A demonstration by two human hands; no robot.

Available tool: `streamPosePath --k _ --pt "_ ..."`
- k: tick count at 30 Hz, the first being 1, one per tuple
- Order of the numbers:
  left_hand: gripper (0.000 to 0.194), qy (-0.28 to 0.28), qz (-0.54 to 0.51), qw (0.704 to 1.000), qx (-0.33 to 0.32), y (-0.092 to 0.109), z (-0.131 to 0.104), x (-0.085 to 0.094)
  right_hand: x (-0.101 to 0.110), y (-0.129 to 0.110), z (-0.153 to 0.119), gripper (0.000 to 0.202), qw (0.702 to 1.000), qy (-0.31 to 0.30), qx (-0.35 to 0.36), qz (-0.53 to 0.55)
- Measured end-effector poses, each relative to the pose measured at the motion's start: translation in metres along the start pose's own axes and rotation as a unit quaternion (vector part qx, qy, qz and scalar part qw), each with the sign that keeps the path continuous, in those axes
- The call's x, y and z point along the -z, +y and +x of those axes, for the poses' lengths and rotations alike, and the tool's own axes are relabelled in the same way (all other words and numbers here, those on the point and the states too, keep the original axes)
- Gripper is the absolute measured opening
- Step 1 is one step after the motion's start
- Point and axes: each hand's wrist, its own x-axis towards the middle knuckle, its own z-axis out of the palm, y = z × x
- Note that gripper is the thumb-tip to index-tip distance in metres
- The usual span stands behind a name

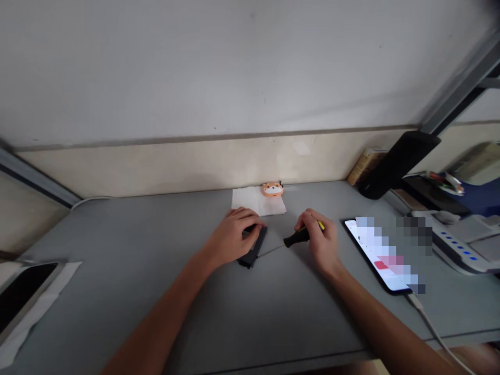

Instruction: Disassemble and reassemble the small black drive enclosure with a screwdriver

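My left hand [237, 234] is wrapped over a small black rectangular device [253, 246], holding it against the grey desk. Its exact kind is not clear, and the fingers cover much of its upper part. In my right hand [321, 237] is a screwdriver [299, 237] with a black and yellow handle, gripped in closed fingers. The thin metal shaft slants down to the left, and its tip meets or lies very close to the device's lower right edge. Behind the hands, an orange and white animal-faced case [272, 189] sits on a folded white paper [246, 197].
A lit phone [377, 255] with a charging cable [433, 333] lies to the right. Beyond it are a white power strip [461, 252], a black cylinder [398, 164] and a small box [365, 165]. A dark-screened tablet [27, 291] lies on paper at the left. A wall closes the back.
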Motion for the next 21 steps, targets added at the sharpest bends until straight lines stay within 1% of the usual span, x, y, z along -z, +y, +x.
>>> streamPosePath --k 4,14,18,21 --pt "0.022 0.003 0.001 1.0 -0.008 -0.0001 0.0 -0.0002 -0.0003 -0.0001 0.0 0.037 1.0 0.005 0.0 0.004" --pt "0.023 -0.006 -0.001 1.0 0.004 -0.001 0.0 -0.0004 -0.0004 -0.0002 -0.0005 0.037 1.0 -0.008 0.006 0.011" --pt "0.023 -0.005 -0.002 1.0 0.001 -0.001 0.0001 -0.0007 -0.0016 -0.0007 -0.0015 0.038 1.0 -0.024 0.006 0.002" --pt "0.023 -0.004 0.001 1.0 0.002 -0.0004 0.0002 -0.0005 -0.0017 -0.0011 -0.0016 0.039 1.0 -0.019 0.005 -0.001"
